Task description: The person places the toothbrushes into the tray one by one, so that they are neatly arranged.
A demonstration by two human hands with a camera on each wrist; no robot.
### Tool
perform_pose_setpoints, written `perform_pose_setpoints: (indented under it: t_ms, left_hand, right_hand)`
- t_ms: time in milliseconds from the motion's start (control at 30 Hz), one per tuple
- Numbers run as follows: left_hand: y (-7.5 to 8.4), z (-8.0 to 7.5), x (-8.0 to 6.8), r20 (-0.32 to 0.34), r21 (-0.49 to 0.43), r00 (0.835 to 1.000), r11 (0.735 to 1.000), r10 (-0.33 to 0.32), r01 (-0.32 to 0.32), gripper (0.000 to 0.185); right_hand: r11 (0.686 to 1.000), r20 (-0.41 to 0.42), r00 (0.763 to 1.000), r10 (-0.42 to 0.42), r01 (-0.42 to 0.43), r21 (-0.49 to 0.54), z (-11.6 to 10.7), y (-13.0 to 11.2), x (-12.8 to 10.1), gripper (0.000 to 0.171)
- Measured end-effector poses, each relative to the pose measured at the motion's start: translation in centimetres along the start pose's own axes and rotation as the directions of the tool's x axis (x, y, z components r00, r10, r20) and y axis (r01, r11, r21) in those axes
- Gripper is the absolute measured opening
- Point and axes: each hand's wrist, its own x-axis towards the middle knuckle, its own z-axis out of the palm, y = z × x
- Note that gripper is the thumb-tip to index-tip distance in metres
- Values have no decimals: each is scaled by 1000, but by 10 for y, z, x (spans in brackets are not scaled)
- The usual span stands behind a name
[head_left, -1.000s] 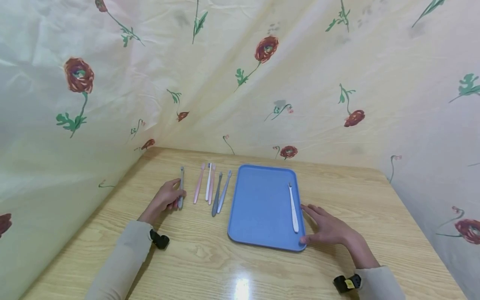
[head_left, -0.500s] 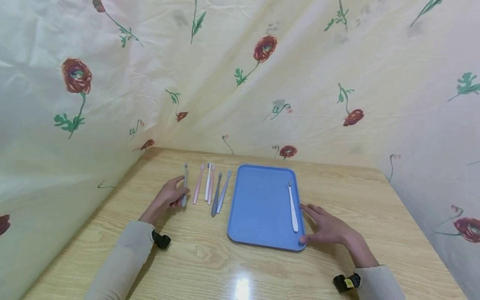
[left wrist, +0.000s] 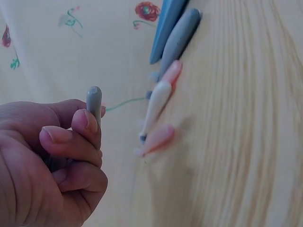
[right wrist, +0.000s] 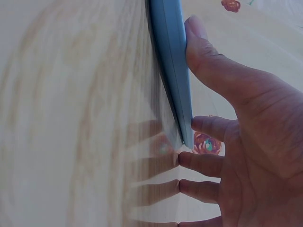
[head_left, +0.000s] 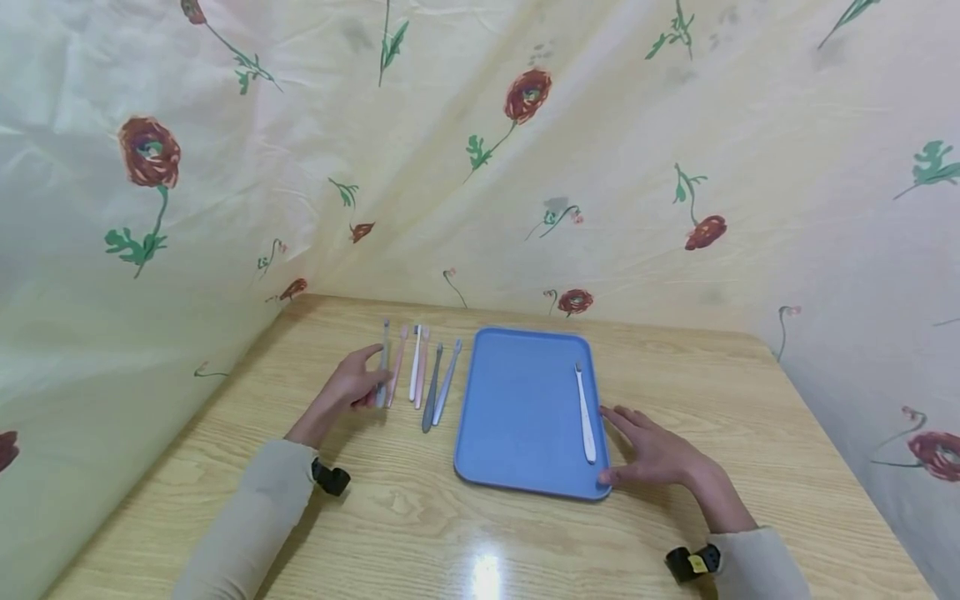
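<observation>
My left hand (head_left: 352, 387) (left wrist: 52, 161) pinches a grey toothbrush (head_left: 383, 362) (left wrist: 94, 101) and holds it just above the wooden table, next to a row of several toothbrushes (head_left: 423, 371) (left wrist: 161, 94) in pink, white, grey and blue. A blue tray (head_left: 517, 408) (right wrist: 170, 56) lies right of that row, and one white toothbrush (head_left: 586, 414) rests along its right side. My right hand (head_left: 656, 454) (right wrist: 236, 142) lies flat with straight fingers against the tray's right edge, thumb at its near corner.
The wooden table (head_left: 465, 533) stands in a corner of flowered cloth walls (head_left: 525, 167) that rise at the back, left and right. A bright glare spot shows on the table's near part.
My left hand has carried the grey toothbrush to the right, up against the row of toothbrushes, and lifted it off the table. The right hand has stayed by the tray.
</observation>
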Motion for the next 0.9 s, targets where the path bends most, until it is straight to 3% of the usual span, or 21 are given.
perform_pose_setpoints:
  t_ms: [300,600,900]
  left_hand:
    - [16,12,-3,20,-33,996,995,93,-92,73]
    - [31,24,-2,29,-41,995,994,100,-99,72]
    - [45,38,-5,45,-51,988,988,147,-145,71]
  right_hand:
    - [1000,2,1000,3,-3,4,0,2,0,112]
    - [1000,6,1000,13,-13,3,0,-1,1,112]
    - [1000,-1,1000,0,0,-4,0,-1,-1,111]
